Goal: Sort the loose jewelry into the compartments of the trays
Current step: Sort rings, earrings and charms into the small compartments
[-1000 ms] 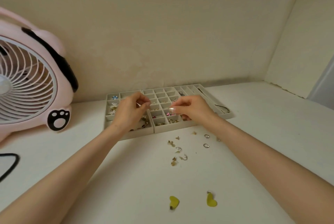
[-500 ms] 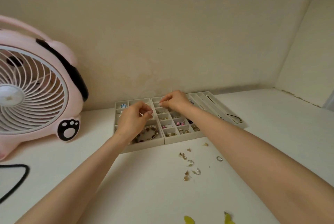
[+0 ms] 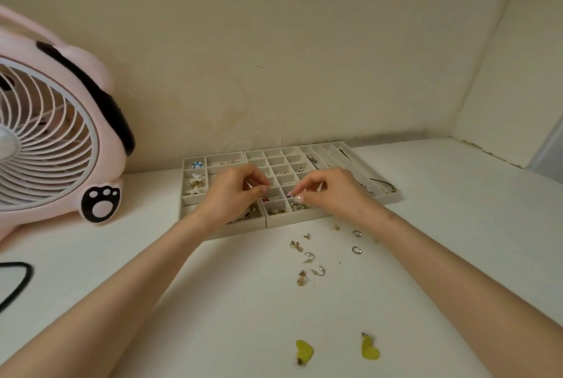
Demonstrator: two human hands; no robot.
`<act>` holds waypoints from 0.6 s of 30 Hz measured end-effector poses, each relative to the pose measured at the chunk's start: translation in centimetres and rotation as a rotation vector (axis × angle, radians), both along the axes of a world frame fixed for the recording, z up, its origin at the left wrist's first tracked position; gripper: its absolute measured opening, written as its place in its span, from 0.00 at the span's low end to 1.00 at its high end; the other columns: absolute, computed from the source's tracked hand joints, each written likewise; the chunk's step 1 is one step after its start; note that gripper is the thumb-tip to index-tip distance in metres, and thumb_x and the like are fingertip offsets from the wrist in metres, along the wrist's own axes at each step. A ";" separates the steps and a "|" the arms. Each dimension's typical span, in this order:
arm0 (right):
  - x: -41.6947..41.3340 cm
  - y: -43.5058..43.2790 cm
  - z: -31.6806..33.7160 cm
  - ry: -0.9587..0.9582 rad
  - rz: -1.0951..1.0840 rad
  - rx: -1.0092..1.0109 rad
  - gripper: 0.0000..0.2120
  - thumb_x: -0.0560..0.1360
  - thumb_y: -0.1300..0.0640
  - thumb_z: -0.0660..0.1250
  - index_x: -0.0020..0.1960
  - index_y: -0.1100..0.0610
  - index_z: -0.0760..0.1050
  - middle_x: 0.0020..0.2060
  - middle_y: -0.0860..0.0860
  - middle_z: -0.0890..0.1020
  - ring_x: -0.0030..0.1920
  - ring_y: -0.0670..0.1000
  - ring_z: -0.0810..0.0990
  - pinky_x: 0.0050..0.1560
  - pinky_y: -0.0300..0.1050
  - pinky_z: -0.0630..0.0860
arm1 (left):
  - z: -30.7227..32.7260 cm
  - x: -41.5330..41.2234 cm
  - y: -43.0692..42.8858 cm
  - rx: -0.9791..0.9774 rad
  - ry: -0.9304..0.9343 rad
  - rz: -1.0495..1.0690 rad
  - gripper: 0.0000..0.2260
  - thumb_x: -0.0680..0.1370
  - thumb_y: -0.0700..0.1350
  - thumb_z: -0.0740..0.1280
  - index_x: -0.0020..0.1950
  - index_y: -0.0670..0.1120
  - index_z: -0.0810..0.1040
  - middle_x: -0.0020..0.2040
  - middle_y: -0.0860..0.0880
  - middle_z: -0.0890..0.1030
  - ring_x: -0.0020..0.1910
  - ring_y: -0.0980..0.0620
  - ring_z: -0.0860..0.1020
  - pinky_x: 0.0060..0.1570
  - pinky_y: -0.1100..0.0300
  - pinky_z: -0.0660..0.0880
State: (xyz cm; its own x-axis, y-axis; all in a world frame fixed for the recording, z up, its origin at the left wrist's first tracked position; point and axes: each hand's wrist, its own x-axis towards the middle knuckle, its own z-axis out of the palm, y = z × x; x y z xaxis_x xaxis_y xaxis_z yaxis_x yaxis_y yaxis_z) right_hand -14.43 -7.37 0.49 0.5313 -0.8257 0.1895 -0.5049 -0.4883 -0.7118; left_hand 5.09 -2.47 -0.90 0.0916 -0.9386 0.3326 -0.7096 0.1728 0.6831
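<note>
Three beige compartment trays stand side by side against the wall: the left tray (image 3: 195,199), the middle tray (image 3: 275,153) and the right tray (image 3: 344,149) with long slots. Many cells hold small pieces. My left hand (image 3: 228,197) hovers over the seam between the left and middle trays, thumb and forefinger pinching a small pale silvery piece (image 3: 248,185). My right hand (image 3: 332,191) is over the middle tray's near rows with its fingertips pinched together; I cannot tell if anything is between them. Loose gold pieces (image 3: 301,278) and two silver rings (image 3: 355,250) lie on the table in front.
A pink fan (image 3: 54,139) stands at the left, with a black cable (image 3: 18,280) below it. Two yellow heart earrings (image 3: 304,350) (image 3: 370,348) lie near the front edge. A side wall closes in at the right.
My right hand has drawn back from the far cells of the middle tray to its near rows. My left hand has stayed in place, still pinching its piece.
</note>
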 end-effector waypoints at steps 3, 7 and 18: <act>-1.5 0.5 -1.2 0.031 -0.029 -0.019 0.04 0.71 0.60 0.72 0.42 0.51 0.83 0.36 0.47 0.81 0.31 0.35 0.71 0.34 0.28 0.66 | 0.1 -0.8 0.5 0.022 -0.043 -0.154 0.05 0.73 0.42 0.71 0.41 0.51 0.79 0.38 0.56 0.79 0.35 0.60 0.73 0.37 0.68 0.70; -2.3 0.8 -2.2 0.033 -0.032 -0.026 0.05 0.70 0.59 0.73 0.41 0.49 0.83 0.38 0.49 0.82 0.33 0.38 0.72 0.37 0.29 0.67 | -0.1 -1.6 0.8 0.102 -0.150 -0.376 0.05 0.71 0.43 0.73 0.39 0.51 0.80 0.39 0.52 0.80 0.38 0.58 0.74 0.43 0.60 0.72; -2.9 1.0 -2.4 0.007 -0.020 -0.061 0.04 0.71 0.59 0.72 0.42 0.50 0.83 0.40 0.49 0.83 0.35 0.41 0.73 0.39 0.30 0.69 | -1.0 -2.6 1.1 0.042 -0.522 -0.414 0.03 0.71 0.51 0.72 0.42 0.53 0.81 0.39 0.59 0.74 0.42 0.64 0.67 0.42 0.66 0.67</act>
